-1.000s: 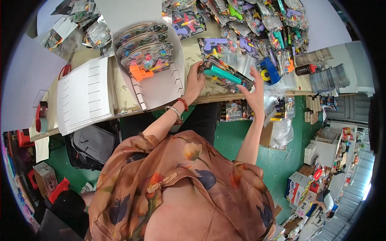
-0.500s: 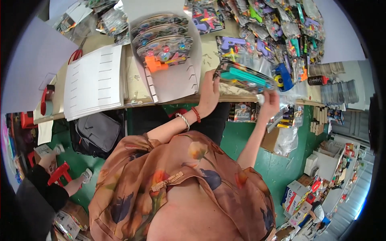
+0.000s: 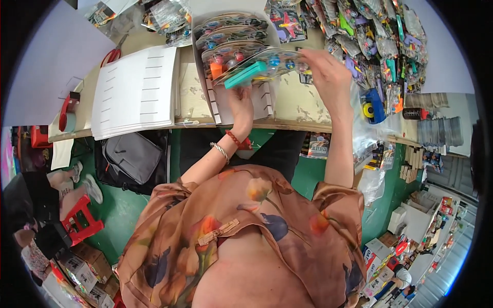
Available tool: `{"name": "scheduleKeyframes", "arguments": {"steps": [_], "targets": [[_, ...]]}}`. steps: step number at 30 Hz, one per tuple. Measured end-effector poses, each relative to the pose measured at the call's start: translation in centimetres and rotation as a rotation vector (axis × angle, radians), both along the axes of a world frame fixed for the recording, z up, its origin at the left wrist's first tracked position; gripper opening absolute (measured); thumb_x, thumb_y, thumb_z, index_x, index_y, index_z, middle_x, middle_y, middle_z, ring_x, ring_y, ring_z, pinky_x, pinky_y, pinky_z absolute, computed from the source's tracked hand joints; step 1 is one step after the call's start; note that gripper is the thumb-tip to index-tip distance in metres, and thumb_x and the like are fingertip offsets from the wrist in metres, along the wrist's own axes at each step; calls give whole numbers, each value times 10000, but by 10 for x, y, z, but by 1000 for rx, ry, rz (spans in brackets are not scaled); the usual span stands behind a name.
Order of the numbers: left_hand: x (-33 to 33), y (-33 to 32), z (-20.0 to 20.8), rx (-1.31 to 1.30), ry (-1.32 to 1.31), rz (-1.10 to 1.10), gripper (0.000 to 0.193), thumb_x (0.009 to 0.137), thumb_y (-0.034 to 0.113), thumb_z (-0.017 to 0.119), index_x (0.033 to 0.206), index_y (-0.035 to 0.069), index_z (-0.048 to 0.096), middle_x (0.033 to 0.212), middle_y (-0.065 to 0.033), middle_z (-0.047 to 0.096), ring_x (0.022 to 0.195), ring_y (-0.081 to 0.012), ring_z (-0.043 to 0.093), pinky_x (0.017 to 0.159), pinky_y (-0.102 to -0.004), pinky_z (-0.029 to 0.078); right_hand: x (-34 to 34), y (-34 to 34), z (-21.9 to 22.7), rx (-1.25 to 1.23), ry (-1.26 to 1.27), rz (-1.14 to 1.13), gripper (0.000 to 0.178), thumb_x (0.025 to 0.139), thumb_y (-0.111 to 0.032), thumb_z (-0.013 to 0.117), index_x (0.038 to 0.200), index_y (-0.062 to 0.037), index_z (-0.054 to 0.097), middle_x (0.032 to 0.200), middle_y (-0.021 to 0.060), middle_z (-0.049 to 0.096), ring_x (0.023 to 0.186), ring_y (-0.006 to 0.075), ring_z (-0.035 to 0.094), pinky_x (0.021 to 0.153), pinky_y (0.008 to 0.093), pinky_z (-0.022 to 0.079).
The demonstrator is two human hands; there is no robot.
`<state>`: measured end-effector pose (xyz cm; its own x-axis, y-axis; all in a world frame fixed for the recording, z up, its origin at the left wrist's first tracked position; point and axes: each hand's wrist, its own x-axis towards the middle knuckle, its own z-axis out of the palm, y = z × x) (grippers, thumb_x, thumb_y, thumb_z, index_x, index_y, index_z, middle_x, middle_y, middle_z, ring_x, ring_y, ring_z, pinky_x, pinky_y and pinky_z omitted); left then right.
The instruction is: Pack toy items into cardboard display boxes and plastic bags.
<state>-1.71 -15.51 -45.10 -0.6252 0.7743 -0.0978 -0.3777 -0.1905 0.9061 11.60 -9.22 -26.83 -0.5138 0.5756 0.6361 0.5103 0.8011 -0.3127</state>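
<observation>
A blister-packed toy gun (image 3: pixel 245 75), teal on a dark printed card with small round coloured pieces, is held tilted over an open white cardboard box (image 3: pixel 224 105). My right hand (image 3: pixel 331 77) pinches the card's right end. Beneath its left part is my left hand (image 3: pixel 240 105), fingers up against the underside and partly hidden by the pack. Inside the box, several similar carded toys (image 3: pixel 231 32) stand in rows behind the held one; an orange piece shows on the front one. Slotted strips run along the box's two sides.
White slotted cardboard sheets (image 3: pixel 134 95) lie stacked left of the box, near red-handled scissors (image 3: pixel 111 56) and a red tape dispenser (image 3: pixel 65 115). Many packed toys (image 3: pixel 380 49) heap at the right, with a blue tape dispenser (image 3: pixel 373 106) beside them. A person sits at far left.
The teal toy gun pack has moved left from the table's right part to over the box. Both hands went with it; my left hand has shifted under the card, my right hand to its upper right end.
</observation>
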Motion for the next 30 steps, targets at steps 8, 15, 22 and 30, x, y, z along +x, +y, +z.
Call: {"name": "scheduleKeyframes", "arguments": {"steps": [8, 15, 22, 30], "targets": [[-25, 10, -21, -153, -171, -134, 263, 901, 67, 529, 1153, 42, 454, 1083, -29, 543, 929, -138, 553, 834, -284, 457, -37, 4, 1, 76, -256, -25, 356, 675, 33, 588, 1002, -106, 617, 850, 52, 616, 754, 257, 611, 601, 339, 501], [-29, -9, 5, -142, -486, 44, 414, 926, 80, 446, 1308, 88, 287, 1183, -46, 478, 1013, -156, 526, 871, -307, 429, -44, 14, -12, 87, -339, 54, 377, 691, 12, 585, 1045, -117, 568, 829, 57, 570, 751, 259, 585, 569, 354, 477], [-42, -7, 8, -163, -526, 2, 310, 954, 126, 402, 1256, 107, 337, 1167, -58, 491, 1037, -234, 545, 896, -376, 444, -59, 8, 1, 183, -419, 91, 311, 659, 17, 574, 943, -107, 556, 762, 56, 519, 723, 241, 580, 553, 350, 471], [-51, -1, 3, -193, -715, -54, 244, 950, 55, 337, 1184, -2, 371, 1168, -145, 485, 1064, -298, 528, 904, -412, 449, -80, -13, -2, 123, -511, 31, 346, 680, 36, 530, 986, -117, 579, 839, 35, 570, 812, 232, 590, 619, 345, 492]]}}
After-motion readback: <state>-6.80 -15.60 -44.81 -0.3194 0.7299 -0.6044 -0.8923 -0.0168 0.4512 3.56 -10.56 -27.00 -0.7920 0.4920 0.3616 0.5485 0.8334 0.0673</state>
